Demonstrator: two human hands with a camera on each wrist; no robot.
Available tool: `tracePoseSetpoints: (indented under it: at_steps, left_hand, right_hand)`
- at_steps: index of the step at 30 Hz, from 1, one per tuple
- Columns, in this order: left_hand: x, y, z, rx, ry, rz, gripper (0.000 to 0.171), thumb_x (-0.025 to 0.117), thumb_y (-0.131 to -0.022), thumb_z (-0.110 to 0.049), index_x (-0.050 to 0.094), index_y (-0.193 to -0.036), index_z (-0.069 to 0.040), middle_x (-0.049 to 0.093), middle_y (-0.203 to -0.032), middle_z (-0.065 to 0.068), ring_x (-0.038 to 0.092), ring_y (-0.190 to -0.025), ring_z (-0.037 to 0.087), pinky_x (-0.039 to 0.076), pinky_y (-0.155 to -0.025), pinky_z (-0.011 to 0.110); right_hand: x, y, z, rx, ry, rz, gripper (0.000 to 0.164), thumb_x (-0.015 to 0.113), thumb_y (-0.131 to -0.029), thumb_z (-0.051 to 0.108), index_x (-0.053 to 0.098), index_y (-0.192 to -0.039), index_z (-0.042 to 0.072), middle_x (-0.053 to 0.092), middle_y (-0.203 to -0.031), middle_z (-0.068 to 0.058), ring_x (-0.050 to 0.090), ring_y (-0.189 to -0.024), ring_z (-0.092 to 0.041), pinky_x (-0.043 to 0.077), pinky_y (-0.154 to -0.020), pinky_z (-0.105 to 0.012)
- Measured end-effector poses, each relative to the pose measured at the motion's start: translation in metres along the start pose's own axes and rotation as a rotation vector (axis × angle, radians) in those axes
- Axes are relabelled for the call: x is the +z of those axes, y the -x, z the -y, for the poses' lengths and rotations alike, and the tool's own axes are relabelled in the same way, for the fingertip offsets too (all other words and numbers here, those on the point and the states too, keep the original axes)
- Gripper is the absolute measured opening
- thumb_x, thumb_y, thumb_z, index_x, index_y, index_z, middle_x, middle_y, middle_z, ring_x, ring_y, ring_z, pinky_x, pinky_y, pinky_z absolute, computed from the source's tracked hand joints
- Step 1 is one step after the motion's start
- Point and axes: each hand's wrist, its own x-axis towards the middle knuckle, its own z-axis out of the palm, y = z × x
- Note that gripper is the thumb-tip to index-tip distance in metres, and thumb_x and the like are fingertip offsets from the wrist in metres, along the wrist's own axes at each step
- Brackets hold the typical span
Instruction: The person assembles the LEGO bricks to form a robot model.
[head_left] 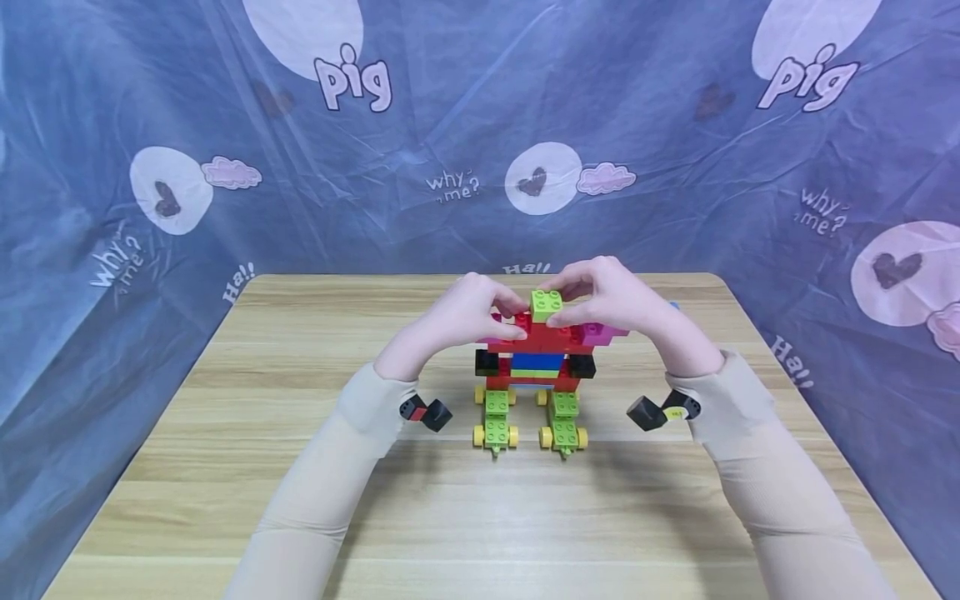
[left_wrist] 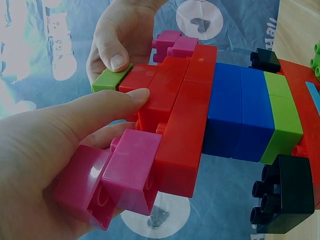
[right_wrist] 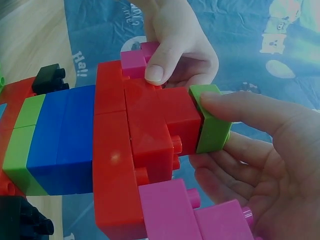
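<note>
A toy figure built of large toy bricks stands upright on the table, with red bricks (head_left: 551, 338) across its upper part. My right hand (head_left: 613, 293) pinches a lime-green brick (right_wrist: 212, 120) at the very top, thumb on its front and fingers behind. A thin dark gap shows between that brick and the red one below. My left hand (head_left: 467, 310) grips the red bricks just beneath, its thumb on the front face; its other fingers are partly hidden behind. Pink bricks (left_wrist: 132, 162) jut out like arms on both sides. Blue bricks (left_wrist: 240, 107) form the middle.
Green wheeled bases (head_left: 497, 417) with yellow wheels (head_left: 546, 437) carry the figure. Black bricks (head_left: 582, 367) stick out at its sides. The wooden table (head_left: 262, 400) ends at a blue printed cloth (head_left: 420, 125) behind and along the sides.
</note>
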Motion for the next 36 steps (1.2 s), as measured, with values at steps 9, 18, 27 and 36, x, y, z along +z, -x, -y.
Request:
tracePoseSetpoints:
  at_steps: [9,18,27,36]
  left_hand:
    - [0.0011,-0.0001,0.0004,0.004,0.002,-0.002,0.037,0.080,-0.079,-0.026,0.073,-0.110,-0.007,0.074,-0.102,0.004,0.068,-0.089,0.013,0.054,-0.073,0.021]
    - [0.0007,0.0003,0.0001,-0.011,0.013,0.003,0.038,0.080,-0.078,-0.027,0.073,-0.110,-0.007,0.074,-0.102,0.004,0.068,-0.089,0.014,0.054,-0.073,0.021]
    - [0.0010,-0.0002,0.0003,-0.012,0.011,0.005,0.038,0.080,-0.078,-0.027,0.073,-0.111,-0.007,0.074,-0.103,0.004,0.068,-0.090,0.012,0.054,-0.074,0.021]
    - [0.0002,0.0007,-0.0008,-0.014,0.027,0.003,0.038,0.080,-0.079,-0.026,0.073,-0.110,-0.006,0.074,-0.102,0.005,0.068,-0.090,0.015,0.054,-0.073,0.020]
  right_hand:
    - [-0.0006,0.0010,0.0018,0.020,-0.011,0.010,0.042,0.079,-0.079,0.016,0.068,-0.116,0.001,0.071,-0.107,-0.015,0.069,-0.096,-0.028,0.055,-0.088,-0.045]
    - [0.0006,-0.0009,-0.0007,0.025,-0.027,0.016,0.042,0.080,-0.078,0.014,0.068,-0.116,0.001,0.071,-0.107,-0.015,0.068,-0.098,-0.029,0.054,-0.089,-0.045]
    - [0.0011,0.0002,-0.0009,0.056,-0.037,0.011,0.043,0.080,-0.077,0.015,0.068,-0.116,0.002,0.072,-0.107,-0.014,0.069,-0.097,-0.028,0.055,-0.088,-0.043]
    - [0.0020,-0.0007,-0.0013,0.089,-0.034,0.006,0.044,0.081,-0.075,0.015,0.069,-0.116,0.003,0.072,-0.106,-0.012,0.069,-0.097,-0.026,0.055,-0.087,-0.043]
